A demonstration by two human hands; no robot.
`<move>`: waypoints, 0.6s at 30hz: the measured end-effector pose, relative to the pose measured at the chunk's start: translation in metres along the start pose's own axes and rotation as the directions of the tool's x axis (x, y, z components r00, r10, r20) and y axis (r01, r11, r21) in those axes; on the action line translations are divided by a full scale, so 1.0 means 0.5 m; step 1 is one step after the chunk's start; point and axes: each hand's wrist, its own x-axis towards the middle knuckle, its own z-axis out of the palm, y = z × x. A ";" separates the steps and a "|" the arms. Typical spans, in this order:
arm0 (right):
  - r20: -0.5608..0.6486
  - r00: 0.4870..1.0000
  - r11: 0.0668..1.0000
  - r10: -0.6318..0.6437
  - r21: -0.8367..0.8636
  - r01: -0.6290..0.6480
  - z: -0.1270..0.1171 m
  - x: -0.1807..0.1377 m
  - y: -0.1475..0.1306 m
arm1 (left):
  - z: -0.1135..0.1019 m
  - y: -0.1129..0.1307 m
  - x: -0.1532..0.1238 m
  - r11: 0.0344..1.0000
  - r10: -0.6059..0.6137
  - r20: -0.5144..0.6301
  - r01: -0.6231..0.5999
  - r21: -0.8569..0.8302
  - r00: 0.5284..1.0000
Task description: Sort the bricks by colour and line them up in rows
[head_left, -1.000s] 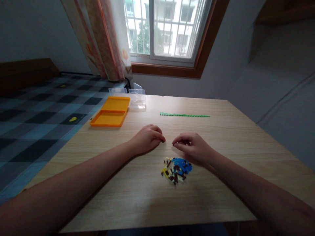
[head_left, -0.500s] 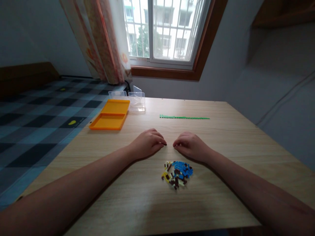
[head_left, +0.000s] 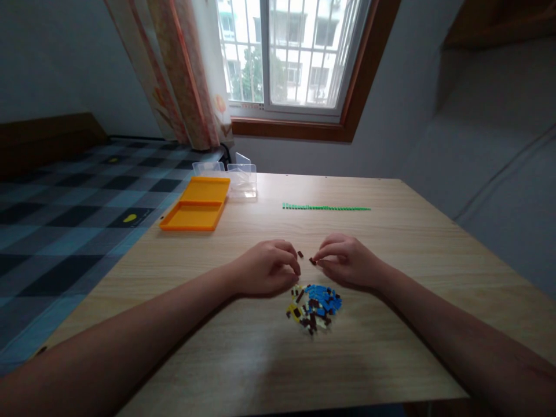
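A small brown brick (head_left: 300, 254) lies loose on the table between my two hands. My left hand (head_left: 270, 267) has its fingers bent and slightly apart, with nothing visible in them. Its fingertips are just above the near pile of small blue, yellow, brown and cream bricks (head_left: 322, 298). At the fingertips of my right hand (head_left: 350, 260) is a second brown brick (head_left: 313, 261), pinched between thumb and index finger close to the tabletop.
A long row of small green bricks (head_left: 325, 207) runs across the far part of the table (head_left: 417, 278). An orange open case (head_left: 193, 215) and clear plastic boxes (head_left: 242, 180) stand at the back left. A checked bed (head_left: 87, 231) adjoins the left side.
My left hand has let go of a dark brick, which now lies on the table, and has moved toward the pile. My right hand has shifted slightly right, with a brown brick showing at its fingertips.
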 end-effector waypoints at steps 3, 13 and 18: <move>-0.013 0.998 0.998 -0.059 0.011 0.059 0.002 -0.004 -0.019 | 0.003 0.006 -0.002 0.993 0.002 0.068 0.006 -0.115 0.998; 0.220 0.961 0.986 -0.166 0.050 0.159 0.028 0.008 -0.076 | -0.010 -0.013 0.010 0.987 -0.070 0.149 0.090 -0.135 0.986; 0.243 0.955 0.985 -0.172 0.048 0.166 0.033 0.008 -0.069 | -0.004 -0.009 0.011 0.994 -0.058 0.161 0.073 -0.085 0.985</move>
